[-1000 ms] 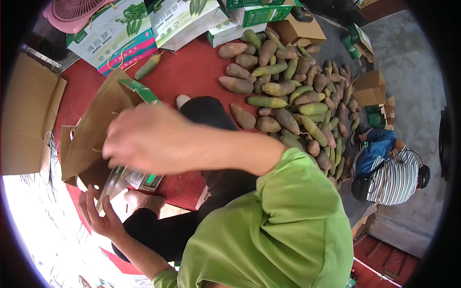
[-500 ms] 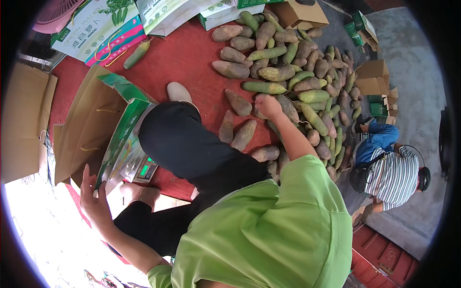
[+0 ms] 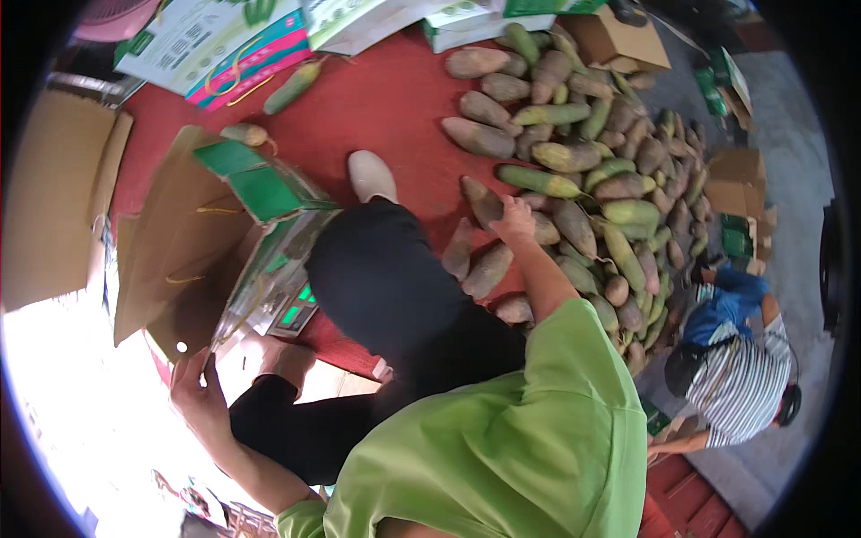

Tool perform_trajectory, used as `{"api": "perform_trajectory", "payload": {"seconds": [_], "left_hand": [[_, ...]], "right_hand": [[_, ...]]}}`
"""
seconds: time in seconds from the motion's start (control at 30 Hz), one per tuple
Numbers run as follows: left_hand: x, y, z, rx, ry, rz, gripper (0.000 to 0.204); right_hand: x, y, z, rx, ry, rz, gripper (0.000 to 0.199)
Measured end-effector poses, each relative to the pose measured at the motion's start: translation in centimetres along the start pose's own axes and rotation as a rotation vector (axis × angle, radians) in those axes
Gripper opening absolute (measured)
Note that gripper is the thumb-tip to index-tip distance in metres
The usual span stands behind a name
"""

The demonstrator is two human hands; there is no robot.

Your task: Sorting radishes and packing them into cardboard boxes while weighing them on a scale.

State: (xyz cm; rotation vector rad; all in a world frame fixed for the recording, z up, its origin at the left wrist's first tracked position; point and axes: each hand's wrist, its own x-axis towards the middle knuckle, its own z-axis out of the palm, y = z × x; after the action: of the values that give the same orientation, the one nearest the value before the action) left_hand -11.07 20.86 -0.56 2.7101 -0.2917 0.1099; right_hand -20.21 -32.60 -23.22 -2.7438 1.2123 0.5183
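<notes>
Near the red floor [image 3: 404,108]'s left edge, your left hand [image 3: 199,394] is at the open carton [image 3: 175,242]'s near corner, fingers half curled; whether they pinch the cardboard, I cannot tell. Keep that corner steady beside the digital scale [image 3: 294,314]. Toward the floor's right edge, a purplish-brown radish [image 3: 479,197] lies just left of the radish pile [image 3: 628,211]. Your right hand [image 3: 516,221] meets its side, fingers loosely bent; any firm hold, I cannot tell. Wrapping its thick middle would suit that tapered shape better than pinching
</notes>
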Motion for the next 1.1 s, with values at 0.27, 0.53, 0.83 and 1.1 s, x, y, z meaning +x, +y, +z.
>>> {"api": "perform_trajectory", "payload": {"seconds": [0.27, 0.53, 0.83, 1.1], "left_hand": [[2.0, 5.0, 1.1, -0.061, -0.098, 0.137, 0.021], [3.3, 7.2, 1.8, -0.021, -0.161, 0.289, 0.029], [4.0, 8.2, 3.8, 0.069, -0.144, 0.400, 0.019], [4.8, 8.6, 4.7, 0.118, -0.173, 0.396, 0.017]], "right_hand": [[-4.2, 8.4, 0.3, -0.016, -0.092, 0.314, 0.083], [-6.7, 12.6, 1.9, 0.366, -0.092, 0.434, 0.090], [-7.0, 4.5, -13.9, 1.035, -0.043, -0.145, 0.071], [-10.6, -10.8, -30.1, 0.926, 0.076, -0.886, 0.079]]}}
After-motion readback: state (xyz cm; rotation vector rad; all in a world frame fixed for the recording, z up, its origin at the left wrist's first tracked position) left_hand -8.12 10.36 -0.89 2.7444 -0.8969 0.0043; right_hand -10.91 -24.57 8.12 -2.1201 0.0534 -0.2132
